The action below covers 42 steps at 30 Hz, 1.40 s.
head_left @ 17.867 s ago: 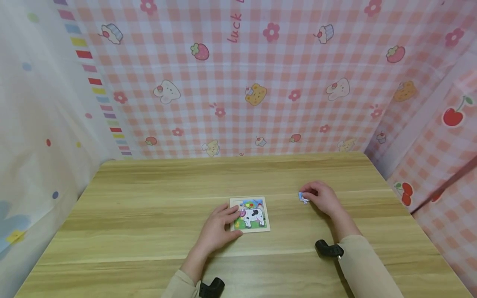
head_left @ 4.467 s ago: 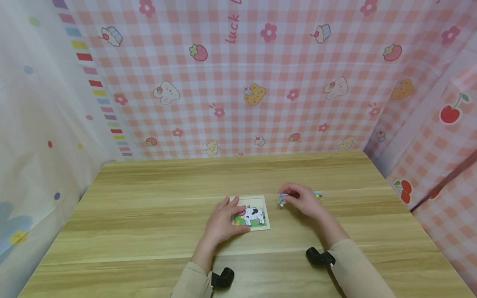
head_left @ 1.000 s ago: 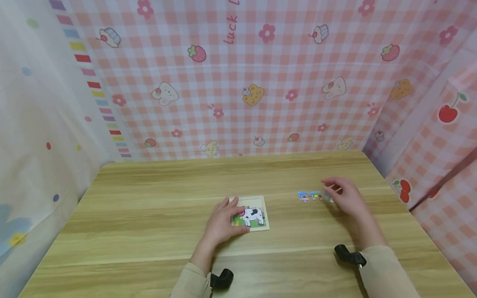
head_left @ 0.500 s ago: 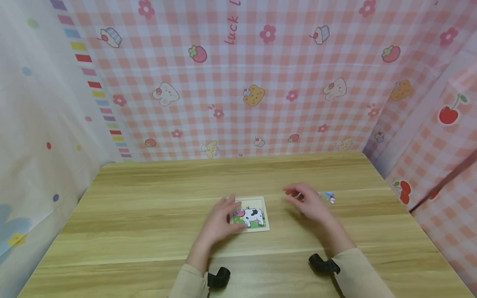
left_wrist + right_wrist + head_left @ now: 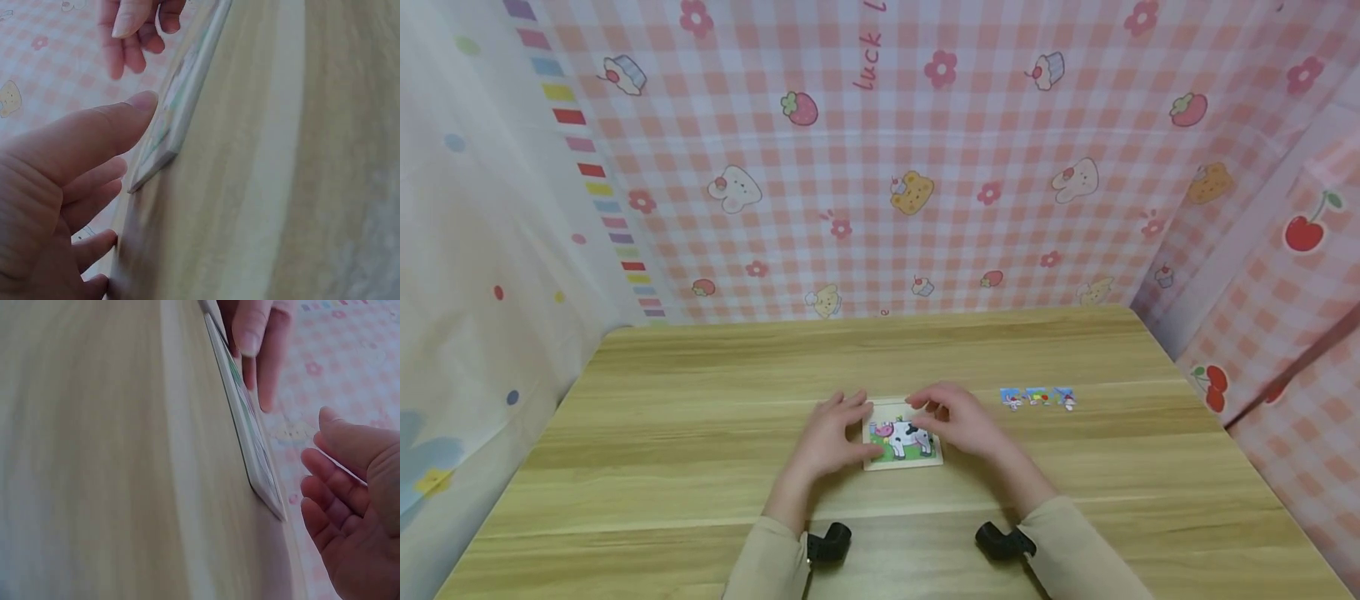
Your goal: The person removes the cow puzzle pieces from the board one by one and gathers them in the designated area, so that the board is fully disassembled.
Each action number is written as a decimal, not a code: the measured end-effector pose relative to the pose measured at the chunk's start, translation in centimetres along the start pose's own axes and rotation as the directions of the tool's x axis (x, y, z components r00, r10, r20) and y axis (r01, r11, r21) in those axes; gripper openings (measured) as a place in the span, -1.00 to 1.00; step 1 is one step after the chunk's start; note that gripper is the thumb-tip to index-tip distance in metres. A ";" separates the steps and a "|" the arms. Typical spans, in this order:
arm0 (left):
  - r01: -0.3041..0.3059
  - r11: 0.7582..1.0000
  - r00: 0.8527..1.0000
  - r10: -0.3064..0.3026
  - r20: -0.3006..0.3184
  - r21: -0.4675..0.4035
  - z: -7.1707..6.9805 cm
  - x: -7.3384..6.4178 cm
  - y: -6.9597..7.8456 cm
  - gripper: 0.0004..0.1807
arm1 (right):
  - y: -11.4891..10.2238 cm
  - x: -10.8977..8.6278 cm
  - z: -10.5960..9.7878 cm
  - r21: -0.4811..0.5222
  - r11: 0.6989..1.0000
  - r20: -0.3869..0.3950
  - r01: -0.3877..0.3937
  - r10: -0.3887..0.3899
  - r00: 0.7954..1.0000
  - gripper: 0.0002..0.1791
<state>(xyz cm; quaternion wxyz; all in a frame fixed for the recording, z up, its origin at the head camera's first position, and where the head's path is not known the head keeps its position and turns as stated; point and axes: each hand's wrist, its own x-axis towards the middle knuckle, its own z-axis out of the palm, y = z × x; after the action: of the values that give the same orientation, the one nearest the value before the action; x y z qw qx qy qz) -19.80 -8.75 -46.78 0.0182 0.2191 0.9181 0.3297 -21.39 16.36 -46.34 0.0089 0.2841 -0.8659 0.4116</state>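
Observation:
A small square jigsaw puzzle (image 5: 904,442) of a cow lies in its pale wooden frame on the table; the strip along its far side is bare. My left hand (image 5: 829,437) is at the frame's left edge, fingers spread and bent loosely. In the left wrist view the thumb (image 5: 106,128) comes close to a corner of the frame; whether it touches, I cannot tell. Over the right side hovers my right hand (image 5: 961,423), and the right wrist view shows its loosely bent fingers (image 5: 337,494) holding nothing. Three jigsaw pieces (image 5: 1038,397) lie in a row farther right.
The wood-grain table (image 5: 700,417) reaches back to a pink checked cloth (image 5: 850,133). Black wrist-worn devices (image 5: 830,543) sit at both cuffs. A pale curtain (image 5: 490,275) hangs on the left.
Earlier, blue pieces filled the puzzle's far strip; now three pieces lie on the table. In the last second my right hand has moved left to the frame, and my left hand has drawn back slightly.

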 end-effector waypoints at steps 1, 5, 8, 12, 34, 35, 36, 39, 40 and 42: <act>-0.001 1.000 1.000 0.001 -0.002 0.002 0.0 0.0 -0.1 -0.25 | -0.2 0.1 0.2 -0.007 1.000 0.006 0.003 -0.003 1.000 -0.74; -0.005 1.000 1.000 0.005 -0.009 0.006 0.1 0.1 -0.2 -0.23 | -0.8 0.6 1.1 -0.025 1.000 0.033 0.006 -0.005 0.999 -0.74; -0.011 1.000 1.000 0.011 -0.011 0.016 0.3 0.0 -0.4 -0.23 | -1.1 0.9 1.7 -0.040 0.999 0.047 -0.002 0.004 0.999 -0.75; -0.022 1.000 1.000 0.022 -0.013 0.021 0.4 -0.1 -0.7 -0.22 | -1.2 1.3 2.4 -0.068 0.998 0.058 -0.011 0.015 0.998 -0.74; -0.021 1.000 1.000 0.021 -0.017 0.009 0.4 -0.4 -1.1 -0.19 | -1.9 2.1 4.0 -0.132 0.991 0.085 -0.022 0.033 0.996 -0.76; -0.019 1.000 1.000 0.019 -0.017 0.009 0.4 -0.4 -1.1 -0.18 | -1.9 2.1 4.1 -0.137 0.990 0.082 -0.017 0.029 0.996 -0.76; -0.019 1.000 1.000 0.019 -0.017 0.008 0.4 -0.4 -1.1 -0.18 | -1.9 2.1 4.1 -0.144 0.989 0.081 -0.019 0.031 0.996 -0.76; -0.021 1.000 1.000 0.021 -0.014 0.009 0.4 -0.3 -1.2 -0.17 | -1.8 2.1 4.2 -0.161 0.987 0.076 -0.018 0.030 0.997 -0.76; -0.023 1.000 1.000 0.023 -0.013 0.009 0.5 -0.3 -1.2 -0.17 | -1.8 2.1 4.2 -0.166 0.986 0.075 -0.023 0.036 0.997 -0.76; -0.028 1.000 0.999 0.029 -0.014 0.013 0.5 -0.3 -1.2 -0.17 | -1.9 2.1 4.3 -0.172 0.985 0.075 -0.032 0.046 0.996 -0.76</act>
<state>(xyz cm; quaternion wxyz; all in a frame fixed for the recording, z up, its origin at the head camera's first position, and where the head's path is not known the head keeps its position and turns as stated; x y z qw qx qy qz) -19.92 -9.42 -47.98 0.0053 0.2299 0.9172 0.3254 -21.27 11.37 -47.33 -0.0089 0.2812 -0.9030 0.3247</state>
